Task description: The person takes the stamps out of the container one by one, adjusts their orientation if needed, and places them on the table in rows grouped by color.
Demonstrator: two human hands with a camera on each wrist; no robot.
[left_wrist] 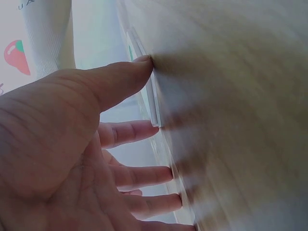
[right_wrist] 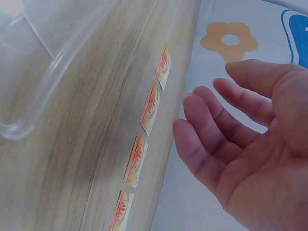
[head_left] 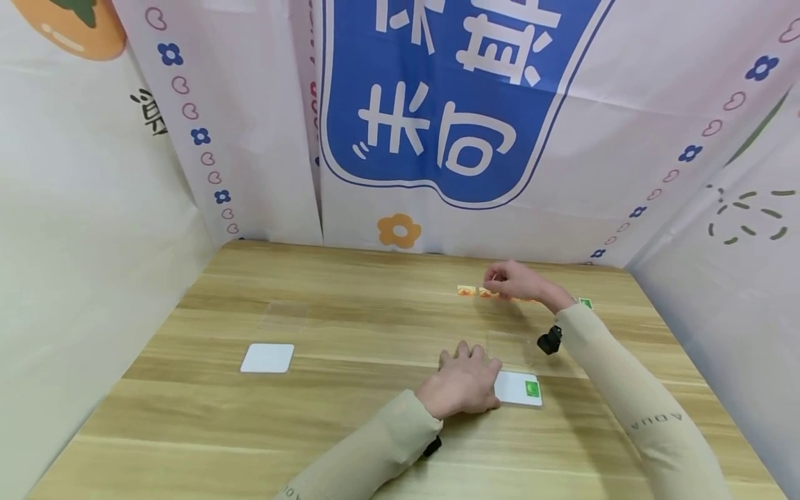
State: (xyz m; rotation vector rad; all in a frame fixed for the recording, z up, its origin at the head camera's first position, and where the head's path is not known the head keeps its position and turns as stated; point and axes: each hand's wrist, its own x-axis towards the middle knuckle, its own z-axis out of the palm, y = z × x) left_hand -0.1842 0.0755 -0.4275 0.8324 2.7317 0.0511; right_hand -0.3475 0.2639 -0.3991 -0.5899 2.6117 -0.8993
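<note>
A white card (head_left: 517, 387) with a green stamp (head_left: 532, 389) at its right end lies on the table. My left hand (head_left: 464, 380) is at the card's left end, fingers spread. In the left wrist view its thumb and index fingertip touch the card's edge (left_wrist: 153, 98), and the other fingertips rest on the table. My right hand (head_left: 515, 279) hovers by a row of several orange stamps (head_left: 466, 290) near the back edge. In the right wrist view its fingers (right_wrist: 197, 113) are loosely bent with nothing between them, beside the stamps (right_wrist: 136, 161).
Another white card (head_left: 267, 357) lies at the left, with a faint clear plastic piece (head_left: 283, 314) behind it. A clear plastic container (right_wrist: 29, 127) is near the right hand. One green stamp (head_left: 585, 303) lies at the back right. Printed cloth (head_left: 262, 139) hangs behind the wooden table (head_left: 187, 417).
</note>
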